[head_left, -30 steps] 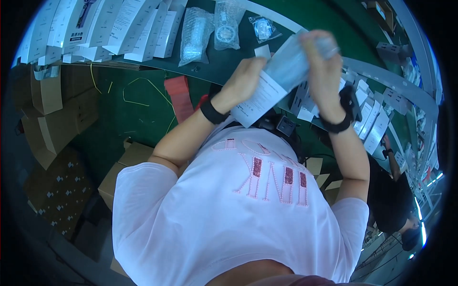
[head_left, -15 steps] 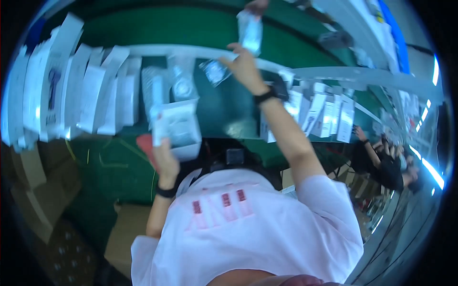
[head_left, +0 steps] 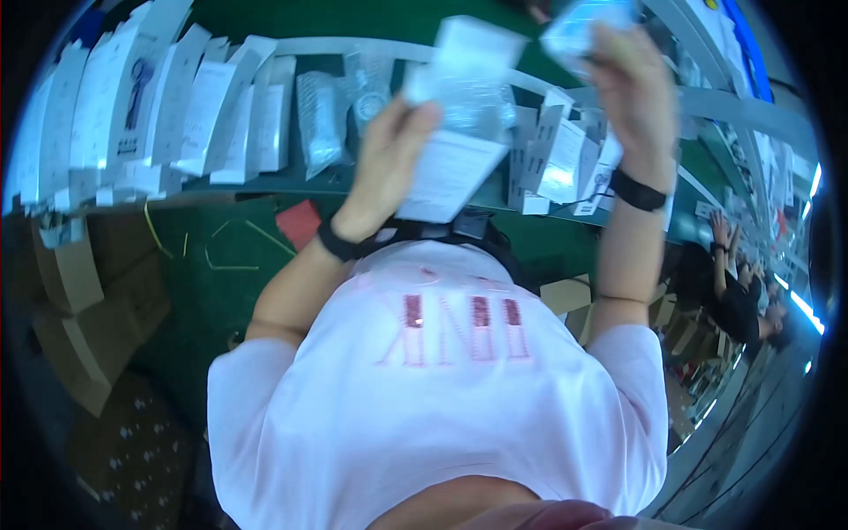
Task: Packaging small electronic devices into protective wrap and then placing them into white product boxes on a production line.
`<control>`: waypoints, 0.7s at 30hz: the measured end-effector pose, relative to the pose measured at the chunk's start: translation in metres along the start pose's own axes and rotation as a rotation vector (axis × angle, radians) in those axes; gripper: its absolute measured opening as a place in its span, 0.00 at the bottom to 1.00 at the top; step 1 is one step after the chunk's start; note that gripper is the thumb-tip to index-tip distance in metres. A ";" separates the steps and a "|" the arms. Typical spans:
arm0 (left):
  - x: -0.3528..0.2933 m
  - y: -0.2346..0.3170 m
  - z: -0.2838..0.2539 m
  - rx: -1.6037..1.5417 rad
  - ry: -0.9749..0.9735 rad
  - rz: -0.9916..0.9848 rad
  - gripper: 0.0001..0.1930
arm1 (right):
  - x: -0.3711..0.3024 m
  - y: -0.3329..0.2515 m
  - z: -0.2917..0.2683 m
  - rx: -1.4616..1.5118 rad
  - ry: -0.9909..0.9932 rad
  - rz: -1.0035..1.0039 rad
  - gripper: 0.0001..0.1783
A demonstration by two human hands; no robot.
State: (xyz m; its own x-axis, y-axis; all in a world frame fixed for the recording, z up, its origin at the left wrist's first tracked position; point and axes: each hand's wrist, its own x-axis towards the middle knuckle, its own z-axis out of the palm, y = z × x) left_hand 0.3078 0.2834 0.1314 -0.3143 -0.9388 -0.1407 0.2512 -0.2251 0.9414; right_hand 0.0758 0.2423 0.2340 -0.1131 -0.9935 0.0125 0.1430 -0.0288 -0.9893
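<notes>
My left hand (head_left: 389,159) is closed round the side of an open white carton (head_left: 452,177), its flap standing up. Inside the carton shows something wrapped in clear plastic (head_left: 471,110); its kind I cannot make out. At the upper right, my right hand (head_left: 632,93) grips a shiny clear plastic packet (head_left: 579,37), blurred by motion. To the left of the carton, a bubble-wrapped item (head_left: 321,124) lies on the green bench, beside a bagged item with a round part (head_left: 367,97).
Several white cartons (head_left: 106,115) stand in a row at the left, and more cartons (head_left: 561,159) stand at the right. Brown cardboard boxes (head_left: 75,278) sit below the bench on the left. A co-worker (head_left: 729,291) is at the far right.
My left hand has moved up and right with the carton. My right hand has moved right and now holds a plastic packet; before, it reached toward one near another person's hand.
</notes>
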 end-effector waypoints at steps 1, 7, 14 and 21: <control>0.008 -0.001 0.015 -0.059 -0.034 0.054 0.20 | 0.000 -0.014 0.000 -0.070 -0.053 0.017 0.08; 0.009 0.010 0.055 -0.248 -0.261 -0.048 0.25 | -0.025 -0.041 0.006 -0.925 -0.416 0.052 0.07; -0.009 -0.013 0.083 -0.267 -0.370 -0.014 0.28 | 0.003 -0.033 0.008 -1.210 -1.548 0.620 0.08; 0.000 -0.024 0.056 -0.209 -0.217 -0.103 0.30 | -0.014 -0.029 -0.014 -0.846 -1.031 0.442 0.13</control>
State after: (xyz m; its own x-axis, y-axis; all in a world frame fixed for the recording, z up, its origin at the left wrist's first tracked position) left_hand 0.2502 0.3038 0.1262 -0.5306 -0.8356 -0.1424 0.3831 -0.3862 0.8391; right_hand 0.0600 0.2587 0.2602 0.6005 -0.5467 -0.5835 -0.6919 0.0105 -0.7219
